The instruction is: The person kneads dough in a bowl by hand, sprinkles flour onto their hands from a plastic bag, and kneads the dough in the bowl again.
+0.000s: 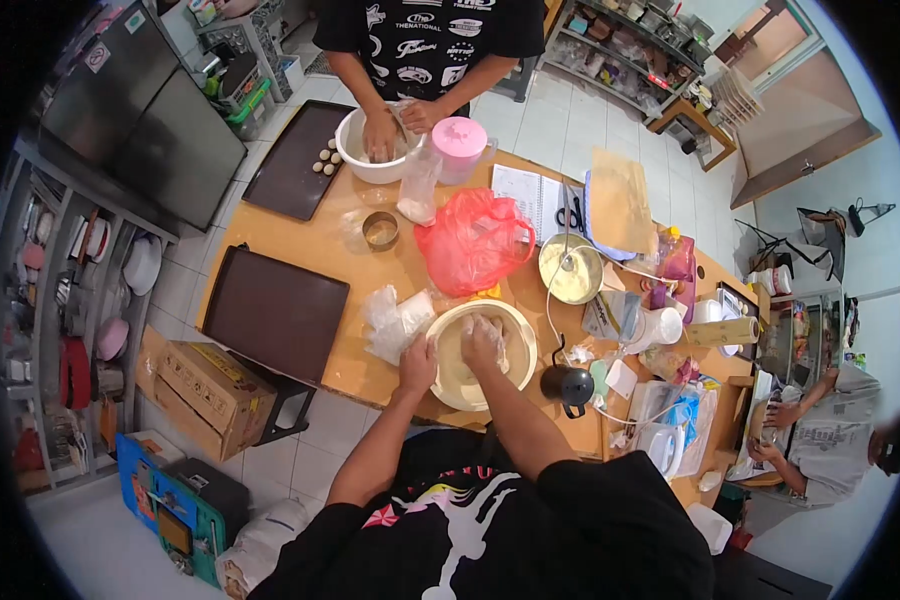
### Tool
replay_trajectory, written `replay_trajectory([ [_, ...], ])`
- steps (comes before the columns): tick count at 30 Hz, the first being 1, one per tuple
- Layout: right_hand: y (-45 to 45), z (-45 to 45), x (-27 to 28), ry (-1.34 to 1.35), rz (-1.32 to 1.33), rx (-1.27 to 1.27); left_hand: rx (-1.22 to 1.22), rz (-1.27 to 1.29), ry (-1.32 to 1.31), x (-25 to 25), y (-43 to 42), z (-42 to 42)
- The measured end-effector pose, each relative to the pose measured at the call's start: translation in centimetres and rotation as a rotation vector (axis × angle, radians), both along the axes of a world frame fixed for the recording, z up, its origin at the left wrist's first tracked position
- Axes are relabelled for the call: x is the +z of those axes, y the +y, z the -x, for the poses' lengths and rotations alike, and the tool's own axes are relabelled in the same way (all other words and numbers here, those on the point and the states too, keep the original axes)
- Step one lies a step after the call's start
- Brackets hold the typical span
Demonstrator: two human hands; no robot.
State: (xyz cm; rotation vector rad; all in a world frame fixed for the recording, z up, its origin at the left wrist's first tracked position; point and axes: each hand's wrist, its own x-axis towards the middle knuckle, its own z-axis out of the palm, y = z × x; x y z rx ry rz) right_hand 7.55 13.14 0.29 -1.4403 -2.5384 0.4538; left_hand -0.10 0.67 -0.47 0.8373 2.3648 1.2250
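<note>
A cream-coloured round bowl point(526, 375) stands at the near edge of the table. My left hand point(418, 363) is closed on its left rim. Inside the bowl, my right hand point(482, 342) is dusted white and its fingers are curled against pale, floury dough point(505, 348), partly hidden by the hand. Left of the bowl, close to my left hand, lies a clear plastic bag point(395, 322) with something white in it. A red plastic bag point(475, 240) rests just beyond the bowl.
Across the table a person works with both hands in a white bowl point(355, 165). Dark trays point(275, 310) lie on the left, one holding several small dough balls point(326, 157). A metal bowl point(570, 275), a black cup point(567, 386) and a pink-lidded jug point(459, 140) stand around. Another person is at right.
</note>
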Motion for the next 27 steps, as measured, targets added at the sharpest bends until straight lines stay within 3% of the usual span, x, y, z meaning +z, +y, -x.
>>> replay_trajectory([
  [1,0.2,-0.4,-0.1,0.05,-0.043,0.045,-0.001,-0.002,0.006,-0.1,-0.1,0.1],
  [4,4.6,-2.7,-2.9,0.295,0.429,0.109,0.002,-0.005,0.013,-0.2,0.1,-0.1],
  [8,7.1,-4.7,-5.0,-0.007,0.461,0.168,0.038,0.002,0.004,-0.4,0.5,-0.3],
  [10,5.8,-4.9,-3.5,-0.104,0.468,0.241,0.047,-0.005,0.019,-0.6,0.8,-0.4],
  [14,-1.4,-5.0,6.3,-0.155,0.465,0.176,0.09,-0.002,0.045,-1.0,0.9,-0.4],
  [17,-4.9,-6.9,6.2,-0.017,-0.003,0.379,0.095,0.01,0.017,-0.6,1.1,-0.3],
  [27,-3.4,-2.5,3.1,-0.16,0.045,0.317,0.082,0.011,0.029,-0.1,0.9,-0.2],
])
